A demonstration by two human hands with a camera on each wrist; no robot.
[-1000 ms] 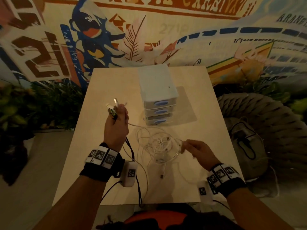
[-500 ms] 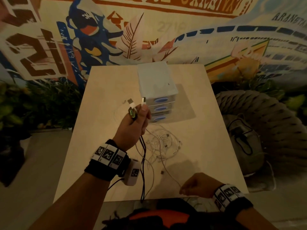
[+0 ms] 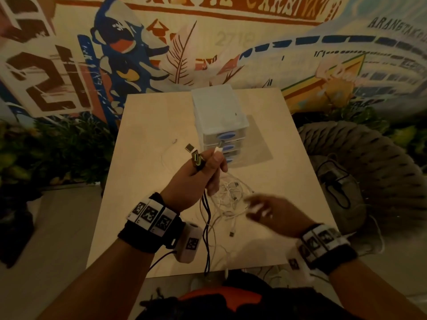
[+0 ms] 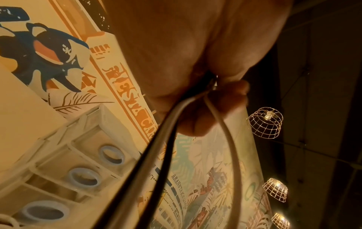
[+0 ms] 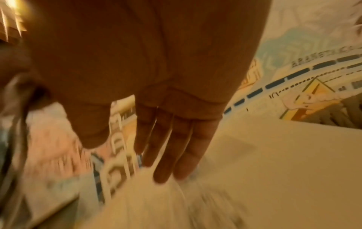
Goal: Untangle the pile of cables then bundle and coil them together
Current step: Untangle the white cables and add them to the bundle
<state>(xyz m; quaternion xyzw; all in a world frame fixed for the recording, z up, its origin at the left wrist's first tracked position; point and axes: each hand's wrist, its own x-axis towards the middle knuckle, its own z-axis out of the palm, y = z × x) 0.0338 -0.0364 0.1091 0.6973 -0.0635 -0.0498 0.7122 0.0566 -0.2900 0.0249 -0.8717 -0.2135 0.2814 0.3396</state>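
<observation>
A tangle of white cables lies on the wooden table in front of me. My left hand is raised above the table and grips a bunch of cable ends, black and white, with several plugs sticking up out of the fist. The held cables hang down past the table's near edge; the left wrist view shows these cables running out from under curled fingers. My right hand is blurred, just right of the tangle, with straight fingers and nothing in it.
A small white plastic drawer unit with three blue-handled drawers stands at the table's middle back. A painted wall rises behind the table. Plants stand at the left, and a thick woven rope seat with a grey bag at the right.
My left hand has moved right with the plugs, toward the drawer unit. My right hand pulled back to the table's near edge, then came forward to the tangle with its fingers straight.
</observation>
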